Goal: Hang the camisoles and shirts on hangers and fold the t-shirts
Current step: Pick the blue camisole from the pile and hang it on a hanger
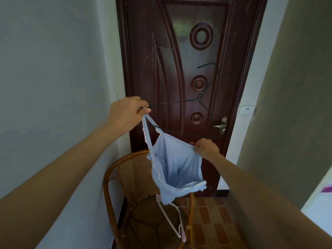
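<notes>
A light blue camisole (pixel 177 169) with white lace trim hangs in front of the door. My left hand (pixel 125 111) pinches one of its straps together with the left end of a dark green wire hanger (pixel 179 101). The hanger's hook points up toward the door panel. My right hand (pixel 206 147) grips the camisole's top edge on the right side, just below the hanger's bottom wire. The camisole's other strap is hidden.
A dark red wooden door (pixel 188 60) with a metal handle (pixel 221 125) stands straight ahead. Below is a rattan chair (pixel 129 177) with a brown cushion, holding white and pink hangers (pixel 177 221). Walls close in on the left and right; brick-pattern floor lies at the right.
</notes>
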`<move>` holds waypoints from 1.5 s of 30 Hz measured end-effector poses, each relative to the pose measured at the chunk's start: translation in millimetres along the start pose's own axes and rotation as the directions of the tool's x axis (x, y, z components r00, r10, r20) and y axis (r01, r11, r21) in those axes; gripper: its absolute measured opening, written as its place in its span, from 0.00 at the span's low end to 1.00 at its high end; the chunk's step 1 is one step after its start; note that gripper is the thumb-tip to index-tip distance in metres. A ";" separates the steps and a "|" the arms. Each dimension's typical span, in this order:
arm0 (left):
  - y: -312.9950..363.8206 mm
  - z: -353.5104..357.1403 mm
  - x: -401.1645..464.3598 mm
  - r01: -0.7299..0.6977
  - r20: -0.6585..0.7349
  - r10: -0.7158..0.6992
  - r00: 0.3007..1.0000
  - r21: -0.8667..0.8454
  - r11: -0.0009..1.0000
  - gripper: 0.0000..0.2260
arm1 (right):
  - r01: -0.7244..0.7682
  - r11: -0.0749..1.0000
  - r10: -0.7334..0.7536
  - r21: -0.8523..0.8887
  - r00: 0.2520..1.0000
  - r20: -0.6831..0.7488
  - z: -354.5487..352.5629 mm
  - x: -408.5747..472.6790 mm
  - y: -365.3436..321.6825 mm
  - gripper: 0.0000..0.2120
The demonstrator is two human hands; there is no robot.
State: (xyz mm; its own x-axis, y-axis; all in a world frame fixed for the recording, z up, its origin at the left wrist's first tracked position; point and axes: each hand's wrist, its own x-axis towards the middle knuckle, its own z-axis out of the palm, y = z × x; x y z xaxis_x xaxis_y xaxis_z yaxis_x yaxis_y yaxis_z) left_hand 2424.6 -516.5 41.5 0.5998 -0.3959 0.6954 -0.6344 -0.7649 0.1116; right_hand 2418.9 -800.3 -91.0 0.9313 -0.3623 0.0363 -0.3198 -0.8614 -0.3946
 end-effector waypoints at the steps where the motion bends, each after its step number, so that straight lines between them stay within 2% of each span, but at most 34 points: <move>1: -4.0 -1.4 -1.4 0.009 -0.010 -0.009 1.000 0.007 1.000 0.10 | -0.032 0.999 0.032 0.006 0.999 -0.006 -3.4 0.5 7.0 0.15; 5: -19.2 -0.9 -7.5 0.049 -0.023 -0.049 0.999 0.018 0.999 0.10 | -0.123 0.992 0.124 0.032 0.992 -0.039 -16.5 1.4 32.0 0.12; 7: -25.2 1.6 -9.2 0.083 -0.017 -0.083 0.996 0.014 0.996 0.10 | -0.167 0.984 0.168 0.055 0.985 -0.025 -20.9 1.7 42.7 0.08; 9: -30.0 4.5 -10.8 0.116 -0.017 -0.115 0.993 0.020 0.993 0.10 | -0.215 0.972 0.216 0.097 0.976 -0.001 -24.9 4.8 53.4 0.08; 12: -37.3 9.2 -13.6 0.167 -0.022 -0.166 0.986 0.033 0.985 0.10 | -0.304 0.896 0.318 0.323 0.948 0.010 -35.5 5.6 65.3 0.10; 14: -42.0 12.9 -15.5 0.213 -0.018 -0.213 0.977 0.011 0.977 0.10 | -0.381 0.785 0.371 0.488 0.921 0.121 -43.7 2.6 73.1 0.13; 18: -49.1 20.9 -19.6 0.301 -0.010 -0.305 0.952 -0.136 0.944 0.10 | -0.526 0.585 0.270 0.617 0.844 0.464 -54.8 -5.3 86.2 0.16; 22: -55.1 27.3 -25.1 0.323 -0.009 -0.341 0.940 -0.300 0.898 0.09 | -0.538 0.392 0.074 0.746 0.827 0.557 -61.2 -6.9 89.5 0.19; 26: -56.3 30.1 -29.8 0.312 0.042 -0.321 0.946 -0.381 0.870 0.06 | -0.514 0.165 0.012 0.842 0.855 0.519 -68.0 -2.1 88.1 0.12; 28: -58.1 32.1 -32.5 0.303 0.069 -0.304 0.950 -0.427 0.852 0.09 | -0.472 0.030 -0.003 0.881 0.882 0.472 -71.9 1.2 86.9 0.12; 32: -59.2 34.6 -38.7 0.284 0.102 -0.272 0.957 -0.524 0.803 0.15 | -0.350 -0.224 0.061 0.910 0.926 0.372 -82.4 2.7 83.2 0.12; 35: -55.5 34.5 -40.7 0.257 0.105 -0.238 0.966 -0.534 0.806 0.13 | -0.297 -0.367 0.089 0.881 0.932 0.351 -87.2 0.4 85.9 0.13; 38: -57.2 36.2 -41.5 0.239 0.102 -0.220 0.970 -0.556 0.796 0.17 | -0.264 -0.440 0.119 0.858 0.930 0.347 -89.4 -2.0 89.1 0.11; 40: -58.0 38.3 -41.6 0.238 0.115 -0.211 0.971 -0.557 0.796 0.16 | -0.244 -0.450 0.112 0.859 0.939 0.325 -91.9 -3.6 89.5 0.11; 43: -54.6 41.2 -41.1 0.238 0.128 -0.200 0.971 -0.539 0.808 0.12 | -0.219 -0.423 0.069 0.879 0.960 0.272 -98.0 -9.8 83.2 0.10; 45: -51.3 43.5 -39.9 0.229 0.129 -0.189 0.973 -0.534 0.814 0.10 | -0.205 -0.368 0.043 0.907 0.971 0.236 -103.5 -14.5 75.2 0.10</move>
State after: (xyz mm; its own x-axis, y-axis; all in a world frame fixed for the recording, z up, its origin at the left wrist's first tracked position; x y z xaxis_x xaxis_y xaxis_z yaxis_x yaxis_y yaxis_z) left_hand 2454.5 -483.5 -22.9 0.7666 -0.3067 0.5641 -0.6396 -0.4423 0.6287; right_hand 2363.3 -896.6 -26.2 0.9314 -0.3048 -0.1990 0.0853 0.7142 -0.6947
